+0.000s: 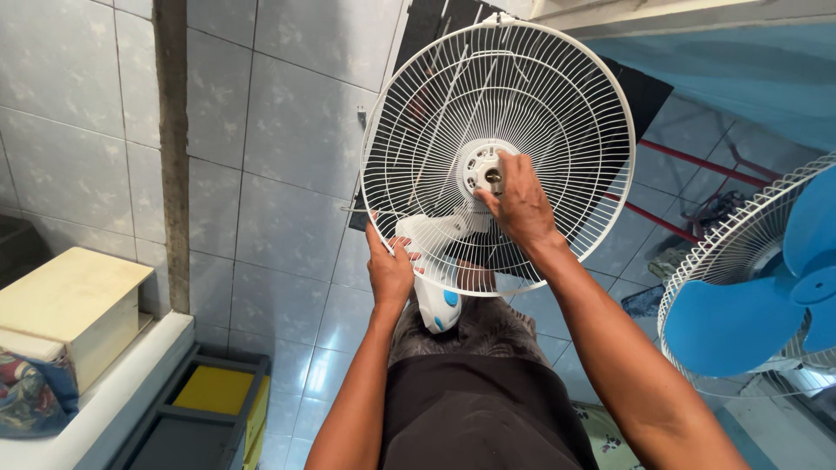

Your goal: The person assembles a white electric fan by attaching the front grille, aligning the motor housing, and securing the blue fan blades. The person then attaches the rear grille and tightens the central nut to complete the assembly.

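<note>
A white round wire fan guard [557,96] stands tilted in front of me, above my lap. Its white motor housing [431,239] with a blue button shows behind the wires. My left hand [389,268] grips the guard's lower left rim. My right hand [520,202] rests on the guard's middle, fingertips at the white hub [479,165] where a small brass shaft pokes out. No blade sits on the shaft.
A second fan with blue blades [766,296] in a white guard stands at the right. A cream wooden box [74,300] sits on a white ledge at left, above a grey and yellow crate [213,392]. Pale tiles [279,218] cover the floor.
</note>
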